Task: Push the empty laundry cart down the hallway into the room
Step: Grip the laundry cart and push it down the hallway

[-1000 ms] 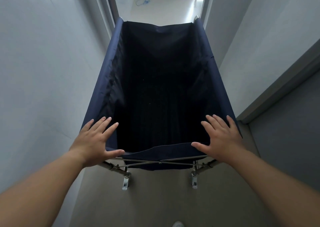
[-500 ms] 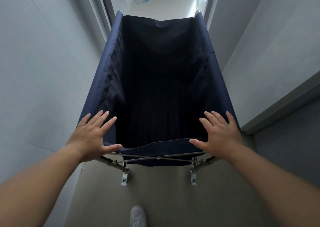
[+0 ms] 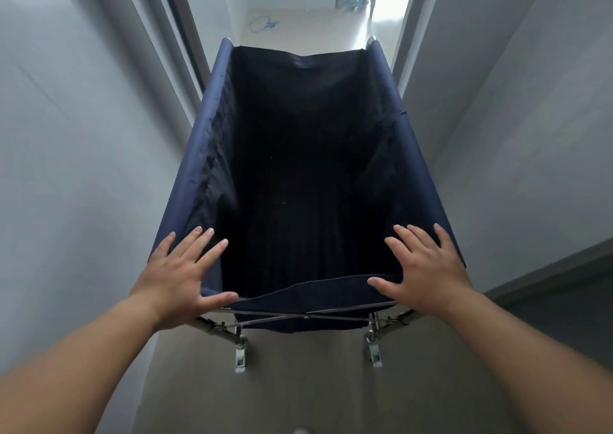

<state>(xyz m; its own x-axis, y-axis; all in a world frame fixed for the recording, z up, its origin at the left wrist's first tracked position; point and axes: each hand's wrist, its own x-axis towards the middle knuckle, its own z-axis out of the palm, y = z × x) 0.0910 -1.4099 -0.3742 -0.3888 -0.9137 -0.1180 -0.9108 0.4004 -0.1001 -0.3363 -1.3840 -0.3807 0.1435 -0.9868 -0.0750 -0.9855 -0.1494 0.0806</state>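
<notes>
The laundry cart (image 3: pixel 199 141) is a dark blue fabric bag on a folding metal frame, empty inside, standing lengthwise in a narrow hallway. Its far end has reached the doorway (image 3: pixel 315 22) of a bright room. My left hand (image 3: pixel 179 274) lies flat on the near left corner of the rim, fingers spread and thumb along the near edge. My right hand (image 3: pixel 428 268) lies the same way on the near right corner. Neither hand is closed around the frame.
White walls (image 3: pixel 497 118) stand close on both sides of the cart, with a door frame (image 3: pixel 179 29) at the far left. A blue cord (image 3: pixel 262 24) lies on the room's floor. The near casters (image 3: pixel 241 350) roll on grey floor. A dark door panel (image 3: pixel 564 301) is at the right.
The cart has rolled forward along the hallway with both hands staying on its near corners. More of the room beyond the doorway shows. My foot stepped into view and dropped back.
</notes>
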